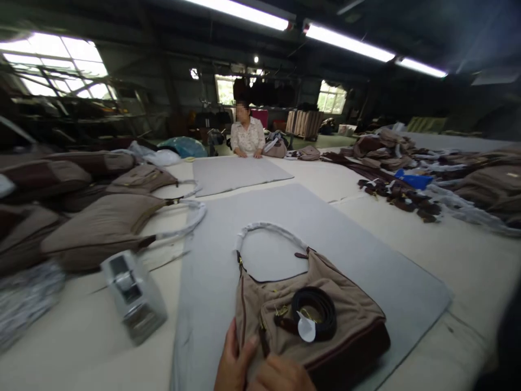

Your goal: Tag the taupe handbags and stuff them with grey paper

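A tan handbag [325, 304] with dark brown trim lies flat on a grey mat [309, 217] in front of me. Its handle [268, 231] is wrapped in white paper. A coiled dark brown strap [315, 312] with a white tag rests on the bag's front. My left hand [233, 361] rests on the bag's near left corner, thumb on the fabric, fingers pressed against its edge. My right hand [280, 376] sits just beside it at the bottom edge of the view, knuckles up on the bag; its fingers are hidden.
A white tape dispenser [132, 296] stands left of the mat. Stuffed tan bags [97, 228] pile along the left. Brown straps and bags [399, 190] spread across the right. A person [247, 136] sits at the table's far end behind another grey mat [236, 174].
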`<action>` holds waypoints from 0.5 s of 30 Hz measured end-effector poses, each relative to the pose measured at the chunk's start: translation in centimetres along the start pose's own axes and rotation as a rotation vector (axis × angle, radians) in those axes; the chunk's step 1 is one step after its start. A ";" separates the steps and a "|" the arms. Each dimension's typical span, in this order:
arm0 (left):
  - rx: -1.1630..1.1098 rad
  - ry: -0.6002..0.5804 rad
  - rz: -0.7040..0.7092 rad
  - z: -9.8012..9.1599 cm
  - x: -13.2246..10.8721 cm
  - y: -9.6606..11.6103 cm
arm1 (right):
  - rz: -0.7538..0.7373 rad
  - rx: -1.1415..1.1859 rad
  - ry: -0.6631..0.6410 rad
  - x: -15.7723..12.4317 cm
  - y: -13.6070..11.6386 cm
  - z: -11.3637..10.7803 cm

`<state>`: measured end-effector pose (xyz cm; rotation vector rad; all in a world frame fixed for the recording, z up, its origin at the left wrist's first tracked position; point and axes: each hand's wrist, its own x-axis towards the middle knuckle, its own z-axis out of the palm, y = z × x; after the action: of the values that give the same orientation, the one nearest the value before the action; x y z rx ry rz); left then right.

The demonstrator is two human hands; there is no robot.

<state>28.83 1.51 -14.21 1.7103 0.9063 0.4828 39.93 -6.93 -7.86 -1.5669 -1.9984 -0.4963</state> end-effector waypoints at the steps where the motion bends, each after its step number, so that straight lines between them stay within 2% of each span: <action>1: -0.062 0.046 -0.058 -0.7 -0.5 -0.4 | 0.022 0.054 -0.040 0.1 0.0 -1.7; 3: -0.216 0.123 -0.152 -1.8 -1.7 -0.8 | 0.143 0.058 -0.175 0.5 1.8 -5.4; 4: -0.290 0.148 -0.177 -2.2 -2.4 -0.7 | 0.155 0.056 -0.226 0.7 3.2 -6.9; 5: -0.346 0.160 -0.184 -2.5 -3.0 -0.6 | 0.171 0.072 -0.345 1.0 4.4 -8.0; 7: -0.403 0.167 -0.171 -3.5 -4.4 -0.4 | 0.151 0.147 -0.569 1.3 5.7 -8.7; 8: -0.427 0.168 -0.162 -4.3 -5.1 -0.3 | 0.127 0.187 -0.661 1.3 5.4 -8.4; 9: -0.447 0.162 -0.155 -5.3 -6.0 -0.3 | 0.091 0.223 -0.722 1.3 4.5 -7.8; 11: -0.478 0.127 -0.134 -8.5 -8.3 -0.8 | -0.018 0.281 -0.761 1.3 1.5 -6.3; 13: -0.469 0.073 -0.098 -13.1 -11.2 -1.9 | -0.171 0.368 -0.739 1.9 -2.3 -5.0; 15: -0.343 0.068 -0.077 -19.0 -14.6 -3.5 | -0.310 0.486 -0.693 3.1 -5.7 -3.9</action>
<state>5.11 2.55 -9.51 1.3498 0.8783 0.6099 34.58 -8.31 -2.67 -1.2091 -2.6239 0.4785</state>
